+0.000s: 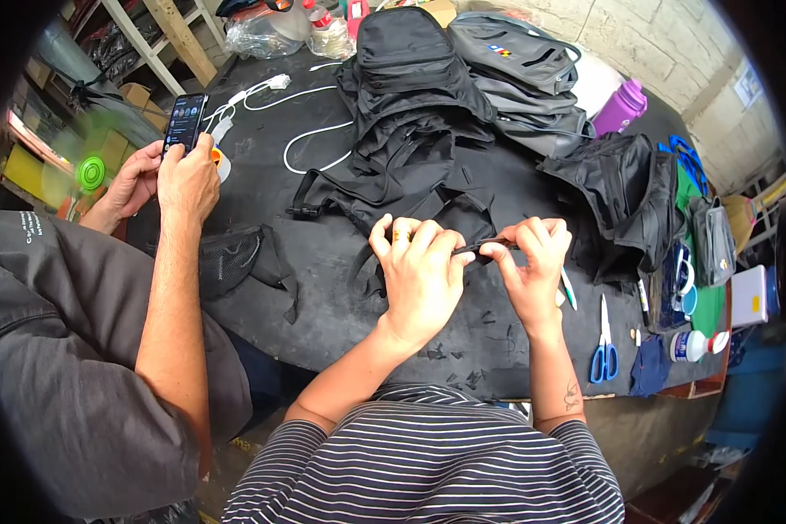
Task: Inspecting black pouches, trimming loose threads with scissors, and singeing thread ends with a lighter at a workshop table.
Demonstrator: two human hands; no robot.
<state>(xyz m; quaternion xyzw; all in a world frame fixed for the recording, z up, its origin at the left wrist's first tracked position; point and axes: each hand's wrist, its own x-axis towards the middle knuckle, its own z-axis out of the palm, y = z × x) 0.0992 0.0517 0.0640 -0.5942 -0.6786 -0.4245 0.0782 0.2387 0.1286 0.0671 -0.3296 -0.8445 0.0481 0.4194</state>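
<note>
My left hand and my right hand are close together over the near middle of the table. Their fingertips pinch a narrow black strap, stretched in the short gap between them. A small yellow item shows at the fingers of my left hand; it is too small to tell what it is. Just beyond my hands lies a black backpack, its loose straps and fabric spread toward me. Beside my right wrist is a white and green pen, partly hidden by the hand.
Blue-handled scissors and a white bottle lie at right. Beyond are a black bag, grey backpacks and a purple bottle. Black scraps dot the near edge. At left, another person holds a phone beside a mesh piece.
</note>
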